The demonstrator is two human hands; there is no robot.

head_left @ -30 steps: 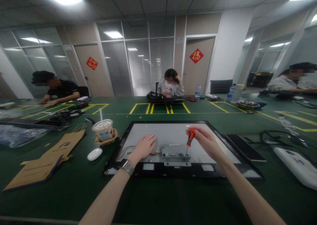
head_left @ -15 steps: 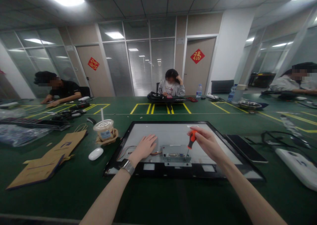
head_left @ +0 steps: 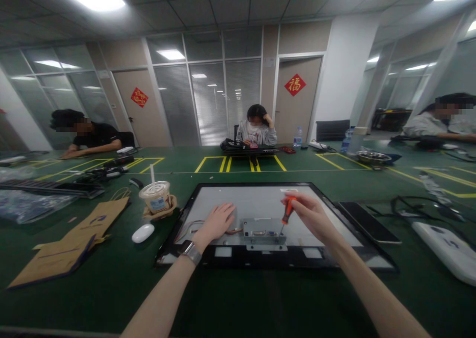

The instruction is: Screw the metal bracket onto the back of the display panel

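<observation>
My right hand (head_left: 310, 214) grips an orange and black screwdriver (head_left: 288, 210) by its handle. The shaft slants down to the right end of a metal bracket (head_left: 256, 225) with connector ports on it. The bracket sits on the back of a flat monitor panel (head_left: 260, 199), grey inside a black frame. My left hand (head_left: 219, 222) lies flat on the panel, fingers stretched out, left of the bracket. Thin wires (head_left: 234, 231) run between that hand and the bracket. Whether the screwdriver tip sits in a screw is too small to tell.
Left of the panel are a lidded drink cup (head_left: 156, 199), a white mouse (head_left: 143, 233) and a brown paper bag (head_left: 70, 249). To the right lie a black phone-like slab (head_left: 368, 222), a white device (head_left: 442, 249) and black cables (head_left: 412, 204). Several people sit around the green table (head_left: 238, 298).
The view has shifted very slightly. The screwdriver's handle is a touch lower and tilted a little differently in my right hand. My left hand stays in place.
</observation>
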